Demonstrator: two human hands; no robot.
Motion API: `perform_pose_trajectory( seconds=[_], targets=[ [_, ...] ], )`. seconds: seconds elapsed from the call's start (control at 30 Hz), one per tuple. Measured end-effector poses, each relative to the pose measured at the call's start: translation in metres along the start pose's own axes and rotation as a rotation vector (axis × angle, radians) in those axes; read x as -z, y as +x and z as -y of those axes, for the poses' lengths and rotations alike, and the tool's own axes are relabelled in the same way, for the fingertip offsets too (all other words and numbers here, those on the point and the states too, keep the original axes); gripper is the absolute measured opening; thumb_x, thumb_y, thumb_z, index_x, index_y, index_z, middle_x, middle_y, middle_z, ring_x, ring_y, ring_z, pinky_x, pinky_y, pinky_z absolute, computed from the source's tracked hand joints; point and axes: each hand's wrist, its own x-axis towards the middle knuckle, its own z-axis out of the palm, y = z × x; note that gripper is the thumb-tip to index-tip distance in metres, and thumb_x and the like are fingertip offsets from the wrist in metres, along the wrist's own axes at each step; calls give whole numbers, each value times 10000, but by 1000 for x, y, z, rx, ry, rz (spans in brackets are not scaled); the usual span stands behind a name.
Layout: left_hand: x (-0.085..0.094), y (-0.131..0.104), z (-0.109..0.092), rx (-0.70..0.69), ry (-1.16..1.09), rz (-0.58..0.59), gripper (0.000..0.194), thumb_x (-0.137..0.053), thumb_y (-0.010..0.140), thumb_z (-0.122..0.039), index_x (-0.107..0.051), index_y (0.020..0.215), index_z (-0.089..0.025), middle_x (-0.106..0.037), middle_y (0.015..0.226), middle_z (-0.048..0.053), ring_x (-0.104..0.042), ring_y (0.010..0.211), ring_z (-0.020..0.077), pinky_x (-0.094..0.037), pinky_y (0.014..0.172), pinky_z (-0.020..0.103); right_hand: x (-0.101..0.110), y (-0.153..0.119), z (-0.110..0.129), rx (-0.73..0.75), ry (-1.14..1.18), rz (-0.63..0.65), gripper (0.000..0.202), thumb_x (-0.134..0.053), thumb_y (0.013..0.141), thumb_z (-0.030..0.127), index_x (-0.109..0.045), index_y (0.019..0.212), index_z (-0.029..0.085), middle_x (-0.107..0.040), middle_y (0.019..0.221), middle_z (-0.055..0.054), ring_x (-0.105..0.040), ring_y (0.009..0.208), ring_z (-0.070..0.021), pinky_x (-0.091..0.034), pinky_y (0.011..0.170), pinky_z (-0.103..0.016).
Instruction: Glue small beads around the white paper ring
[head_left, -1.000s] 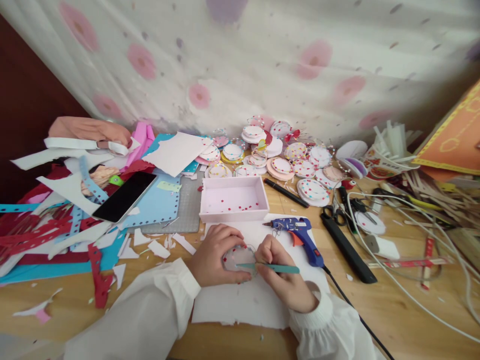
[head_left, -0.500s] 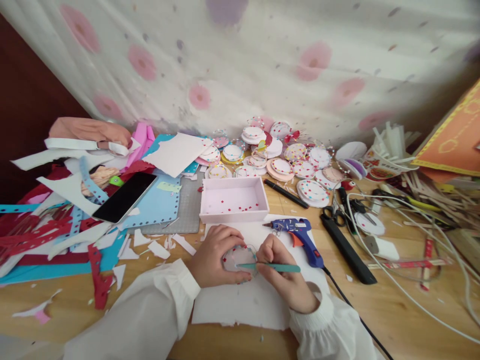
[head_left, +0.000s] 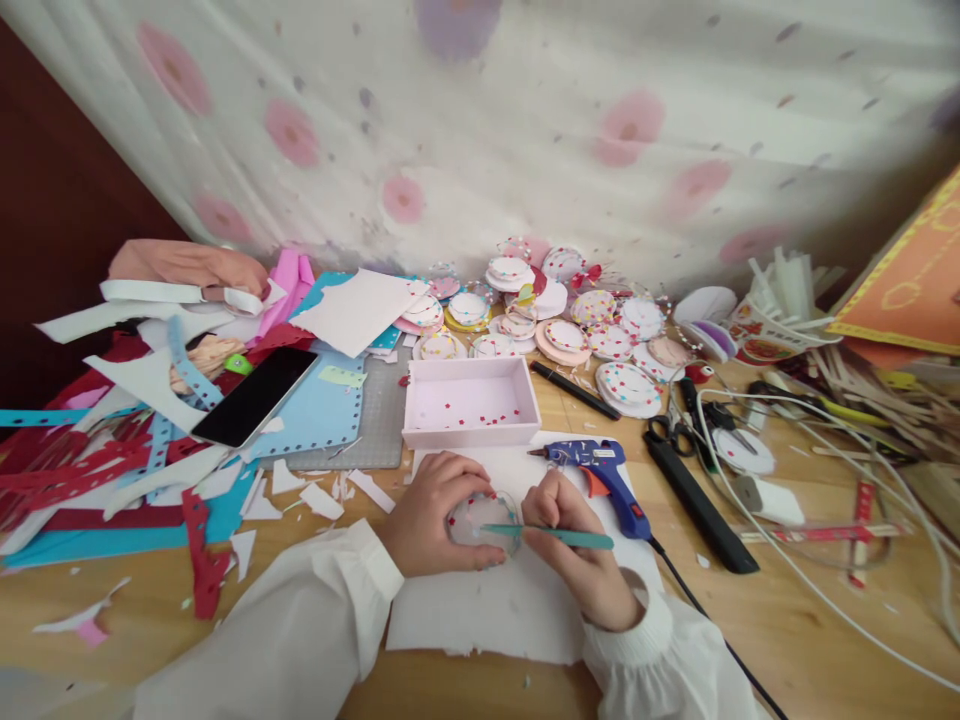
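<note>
- The left hand [head_left: 439, 515] is half open, curved like the letter C; its fingers and thumb grip the edge of the disc [head_left: 472, 515] from two sides.
- The disc is pale, with small red and blue pieces along its rim; it is between the two hands, above the paper [head_left: 480, 615].
- The right hand [head_left: 562, 540] is closed on the green tool [head_left: 581, 539], which is pinched between the thumb and the bent fingers.
- The tool lies almost level; its thin end points to the left and is over the disc. Whether this tip touches the disc, I cannot tell.
- The glue gun [head_left: 604, 465] lies just beyond the right hand, partly on the paper.
- The box [head_left: 471, 438] stands beyond the left hand, with small red pieces on its floor.
</note>
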Motion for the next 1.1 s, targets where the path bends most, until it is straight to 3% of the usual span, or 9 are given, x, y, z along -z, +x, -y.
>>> perform_pose_trajectory(
  seconds=[0.23, 0.77, 1.1],
  targets=[
    [-1, 0, 0, -4, 9, 6, 504, -800, 619, -475, -630, 993, -184, -614, 1059, 67, -539, 1014, 250, -370, 918, 391, -2, -1, 1, -61, 8, 70, 233, -539, 898, 267, -331, 798, 240, -312, 722, 48, -255, 629, -124, -234, 564, -258],
    [-1, -1, 1, -3, 1, 9, 491, -804, 613, -455, -636, 992, -193, -613, 1054, 65, -539, 1012, 250, -365, 919, 390, -1, -1, -2, -14, -86, 91, 217, -510, 894, 214, -322, 788, 239, -321, 704, 51, -261, 616, -124, -238, 547, -257],
    [0, 0, -1, -2, 7, 5, 500, -798, 619, -474, -638, 995, -185, -614, 1054, 69, -540, 1013, 249, -371, 923, 392, 3, -3, -5, 44, -108, -6, 229, -522, 883, 195, -325, 773, 237, -336, 706, 46, -294, 628, -127, -259, 556, -260]
  ],
)
